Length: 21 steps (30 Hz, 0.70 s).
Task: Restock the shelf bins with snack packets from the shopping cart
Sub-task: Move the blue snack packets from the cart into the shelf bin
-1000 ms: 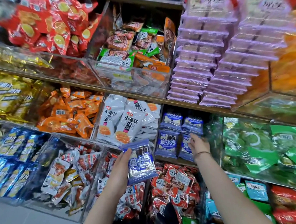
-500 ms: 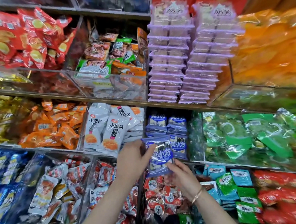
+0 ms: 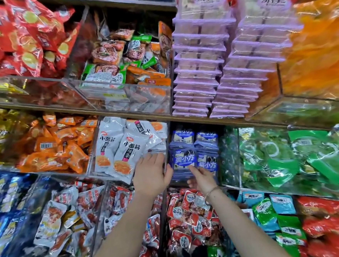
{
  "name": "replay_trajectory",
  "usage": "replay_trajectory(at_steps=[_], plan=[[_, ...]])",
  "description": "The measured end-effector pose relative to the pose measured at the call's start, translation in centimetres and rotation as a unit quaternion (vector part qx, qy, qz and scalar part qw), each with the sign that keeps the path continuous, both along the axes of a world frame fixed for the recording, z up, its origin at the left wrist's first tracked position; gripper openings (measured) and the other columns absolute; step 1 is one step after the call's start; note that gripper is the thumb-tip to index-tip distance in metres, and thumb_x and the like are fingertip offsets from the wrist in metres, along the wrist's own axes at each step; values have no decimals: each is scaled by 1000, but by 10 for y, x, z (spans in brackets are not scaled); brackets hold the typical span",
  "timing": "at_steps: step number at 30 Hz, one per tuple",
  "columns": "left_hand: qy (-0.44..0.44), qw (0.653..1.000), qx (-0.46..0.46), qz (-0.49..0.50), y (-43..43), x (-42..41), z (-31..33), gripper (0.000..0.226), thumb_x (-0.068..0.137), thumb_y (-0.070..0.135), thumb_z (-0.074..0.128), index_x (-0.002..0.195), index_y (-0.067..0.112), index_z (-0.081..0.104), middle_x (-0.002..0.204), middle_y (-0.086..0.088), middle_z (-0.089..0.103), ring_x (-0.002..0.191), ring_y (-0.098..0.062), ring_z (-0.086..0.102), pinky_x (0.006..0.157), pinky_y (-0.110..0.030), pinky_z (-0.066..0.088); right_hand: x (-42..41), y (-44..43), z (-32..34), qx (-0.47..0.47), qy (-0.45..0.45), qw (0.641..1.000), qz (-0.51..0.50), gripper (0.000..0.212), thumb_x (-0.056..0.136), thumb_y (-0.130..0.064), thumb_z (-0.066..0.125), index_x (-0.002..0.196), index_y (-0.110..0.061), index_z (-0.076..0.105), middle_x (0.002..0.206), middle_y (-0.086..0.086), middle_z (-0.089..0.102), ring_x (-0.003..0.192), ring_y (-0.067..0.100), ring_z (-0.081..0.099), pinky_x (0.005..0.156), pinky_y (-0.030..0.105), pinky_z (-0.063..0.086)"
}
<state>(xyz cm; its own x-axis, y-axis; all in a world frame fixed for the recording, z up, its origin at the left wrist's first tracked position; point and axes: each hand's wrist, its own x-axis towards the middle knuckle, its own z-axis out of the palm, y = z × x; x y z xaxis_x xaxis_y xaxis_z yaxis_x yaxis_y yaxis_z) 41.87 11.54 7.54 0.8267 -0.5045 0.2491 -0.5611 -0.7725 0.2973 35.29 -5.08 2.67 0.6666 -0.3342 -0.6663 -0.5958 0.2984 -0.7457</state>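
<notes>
Head view: the blue snack packet point(image 3: 184, 159) sits at the front-left of the blue-packet bin point(image 3: 177, 179) on the middle shelf point(image 3: 255, 189). It is just right of the clear divider point(image 3: 166, 136) that walls off the white packets point(image 3: 116, 150). Both hands are at it.

The left hand point(image 3: 151, 175) shows its back to the camera, its fingers point(image 3: 156, 159) roughly straight and loosely spread, lying up against the divider and the bin front. Its thumb is at the packet's lower-left corner; contact is likely but can't be confirmed. My read is that it squares that side so the packet doesn't slide toward the divider.

The right hand point(image 3: 201, 178), with a bracelet point(image 3: 211, 191) on the wrist, comes in from below. Its index fingertip meets the packet's lower edge and the other fingers are tucked under. Any thumb contact with the packet is hidden, so I can't tell a pinch from a push. It is probably nudging the packet up and back to line it up with the neighbour blue packet point(image 3: 207, 163), which is just to the right, touching or overlapping.

Orientation: the printed face is toward the camera and the characters read upright, almost level. The top edge is up and leans far, toward the rear blue packets point(image 3: 182, 136). The lower part is covered by the hands, so the long axis is a judgement: up-down, tipped back into the bin like the rest of the stack.

The placement looks nearly finished, with letting go likely next. The cart is not in view.
</notes>
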Motion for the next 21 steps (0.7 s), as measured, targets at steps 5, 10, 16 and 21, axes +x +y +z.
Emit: replay_trajectory(at_steps=[5, 10, 16, 21], plan=[[-8, 1000, 17, 0, -1, 0, 0, 28, 80, 33, 41, 70, 11, 54, 64, -3, 55, 64, -26, 55, 61, -33, 42, 7, 9, -14, -261, 0, 950, 173, 30, 96, -33, 46, 113, -9, 50, 82, -1, 59, 67, 14, 59, 50, 17, 42], [-17, 1000, 22, -1, -1, -1, 1, 27, 80, 31, 40, 69, 11, 55, 62, -3, 54, 61, -25, 53, 60, -33, 40, 6, 7, -18, -401, 60, 876, 263, 41, 97, -33, 42, 129, -9, 43, 93, 8, 63, 72, 21, 62, 59, 28, 49], [2, 999, 35, 2, -1, -3, 4, 28, 80, 31, 39, 70, 10, 55, 62, -3, 54, 61, -25, 52, 60, -33, 39, 14, 7, -10, -468, 127, 808, 333, 36, 96, -36, 38, 113, -7, 50, 99, 10, 63, 83, 27, 64, 67, 35, 54], [16, 999, 34, 4, -1, -4, 5, 29, 81, 32, 36, 69, 11, 52, 61, -3, 53, 61, -25, 51, 61, -34, 39, 7, 4, -1, -505, 101, 797, 314, 49, 94, -42, 44, 131, -10, 40, 123, 9, 46, 96, 27, 60, 67, 32, 47]])
